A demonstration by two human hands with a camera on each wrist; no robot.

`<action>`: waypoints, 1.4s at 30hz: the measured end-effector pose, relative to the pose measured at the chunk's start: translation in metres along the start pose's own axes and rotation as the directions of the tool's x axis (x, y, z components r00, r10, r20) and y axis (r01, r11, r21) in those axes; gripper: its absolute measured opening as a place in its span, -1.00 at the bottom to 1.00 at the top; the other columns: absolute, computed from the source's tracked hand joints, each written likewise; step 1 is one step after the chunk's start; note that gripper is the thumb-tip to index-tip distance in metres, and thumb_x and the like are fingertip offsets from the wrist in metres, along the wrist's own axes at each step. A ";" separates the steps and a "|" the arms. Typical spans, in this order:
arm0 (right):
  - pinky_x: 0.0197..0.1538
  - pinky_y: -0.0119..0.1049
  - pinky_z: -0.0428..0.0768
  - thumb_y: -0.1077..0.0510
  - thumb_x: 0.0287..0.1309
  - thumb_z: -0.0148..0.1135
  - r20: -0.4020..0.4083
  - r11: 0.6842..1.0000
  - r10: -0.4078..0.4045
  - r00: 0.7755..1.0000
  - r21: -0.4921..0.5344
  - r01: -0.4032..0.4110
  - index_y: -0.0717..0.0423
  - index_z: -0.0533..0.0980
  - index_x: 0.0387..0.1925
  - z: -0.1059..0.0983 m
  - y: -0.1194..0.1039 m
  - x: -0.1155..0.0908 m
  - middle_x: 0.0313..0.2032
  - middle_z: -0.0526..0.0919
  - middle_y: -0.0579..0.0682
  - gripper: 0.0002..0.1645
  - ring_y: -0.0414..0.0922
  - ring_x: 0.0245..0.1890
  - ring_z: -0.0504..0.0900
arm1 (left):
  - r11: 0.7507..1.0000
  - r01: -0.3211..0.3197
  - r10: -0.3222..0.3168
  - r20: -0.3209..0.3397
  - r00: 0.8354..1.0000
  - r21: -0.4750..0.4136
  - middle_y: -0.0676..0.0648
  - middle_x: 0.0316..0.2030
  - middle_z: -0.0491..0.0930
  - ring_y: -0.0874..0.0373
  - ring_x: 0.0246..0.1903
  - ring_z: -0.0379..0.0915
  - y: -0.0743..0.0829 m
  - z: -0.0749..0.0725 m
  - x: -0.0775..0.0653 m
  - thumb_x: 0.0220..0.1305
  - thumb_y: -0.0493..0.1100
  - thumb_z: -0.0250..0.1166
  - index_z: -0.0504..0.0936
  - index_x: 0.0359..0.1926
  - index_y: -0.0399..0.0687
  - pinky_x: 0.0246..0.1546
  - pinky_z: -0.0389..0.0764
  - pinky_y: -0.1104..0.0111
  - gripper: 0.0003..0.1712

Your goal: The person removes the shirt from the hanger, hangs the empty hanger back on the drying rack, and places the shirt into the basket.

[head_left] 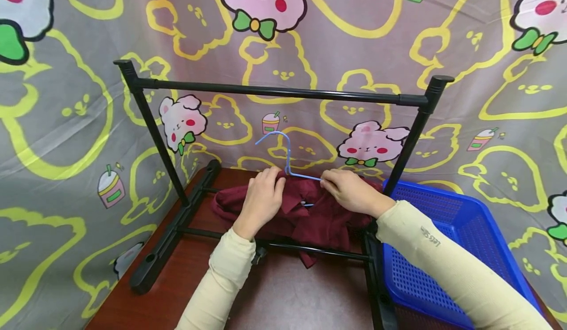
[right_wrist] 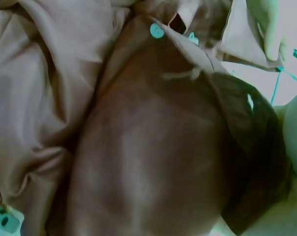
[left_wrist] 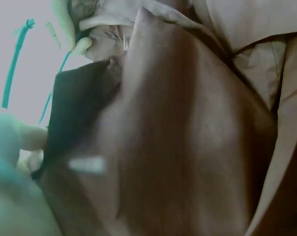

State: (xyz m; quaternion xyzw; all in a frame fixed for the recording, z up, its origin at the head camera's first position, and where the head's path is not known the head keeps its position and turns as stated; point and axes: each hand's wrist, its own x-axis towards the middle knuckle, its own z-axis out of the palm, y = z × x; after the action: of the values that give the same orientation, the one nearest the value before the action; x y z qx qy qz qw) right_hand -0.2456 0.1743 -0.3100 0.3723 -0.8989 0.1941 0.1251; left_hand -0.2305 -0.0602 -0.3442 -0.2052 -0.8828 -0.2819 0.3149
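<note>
A maroon shirt (head_left: 319,226) with a collar and buttons lies bunched over the lower bars of a black rack. From its neck rises the hook of a light blue wire hanger (head_left: 289,150), one shoulder of which runs rightward outside the cloth. My left hand (head_left: 263,197) pinches the shirt by the collar, left of the hook; its fingers (left_wrist: 33,137) show at the dark collar edge in the left wrist view. With bent fingers, my right hand (head_left: 354,191) grips the hanger's right shoulder together with the cloth there. Fabric hides the hanger's lower part.
The black rack (head_left: 283,91) stands around the work, its top bar above and beyond both hands. To the right sits a blue plastic basket (head_left: 478,212), partly under my right forearm. A patterned curtain (head_left: 376,39) closes off the back of the brown table (head_left: 305,295).
</note>
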 end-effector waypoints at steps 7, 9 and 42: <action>-0.33 -0.26 0.38 0.12 0.34 0.06 0.059 0.997 0.072 0.996 -0.040 -0.070 -0.01 0.49 -0.31 -0.010 0.003 -0.008 -0.47 0.45 -0.17 -0.89 -0.20 -0.45 0.39 | 0.990 0.050 -0.048 0.017 0.999 -0.135 -0.10 -0.34 0.55 -0.04 -0.23 0.49 -0.005 -0.002 0.002 0.29 -0.11 0.11 0.49 -0.24 -0.13 -0.24 0.33 0.11 -0.83; -0.32 -0.26 0.39 0.11 0.34 0.06 0.075 0.996 0.083 0.994 -0.043 -0.080 -0.02 0.48 -0.30 -0.012 0.004 -0.009 -0.45 0.46 -0.18 -0.90 -0.21 -0.44 0.40 | 0.987 0.067 -0.064 0.023 0.998 -0.149 -0.08 -0.35 0.55 -0.04 -0.23 0.49 -0.006 -0.003 0.002 0.29 -0.05 0.13 0.49 -0.26 -0.11 -0.24 0.32 0.10 -0.79; -0.37 -0.27 0.41 0.19 0.14 0.29 0.032 0.992 0.068 0.997 -0.106 -0.065 -0.03 0.51 -0.38 -0.023 0.027 -0.039 -0.50 0.49 -0.24 -0.91 -0.24 -0.50 0.40 | 0.984 0.112 -0.131 -0.135 0.982 -0.140 0.02 -0.69 0.38 0.04 -0.60 0.40 -0.009 -0.002 0.006 0.15 0.07 0.26 0.38 -0.59 -0.01 -0.51 0.31 0.22 -0.64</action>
State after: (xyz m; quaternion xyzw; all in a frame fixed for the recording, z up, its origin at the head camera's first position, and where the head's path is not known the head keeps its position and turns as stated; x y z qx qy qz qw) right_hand -0.2359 0.2260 -0.3104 0.3385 -0.9219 0.1440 0.1217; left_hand -0.2390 -0.0675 -0.3424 -0.1505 -0.8481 -0.3723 0.3456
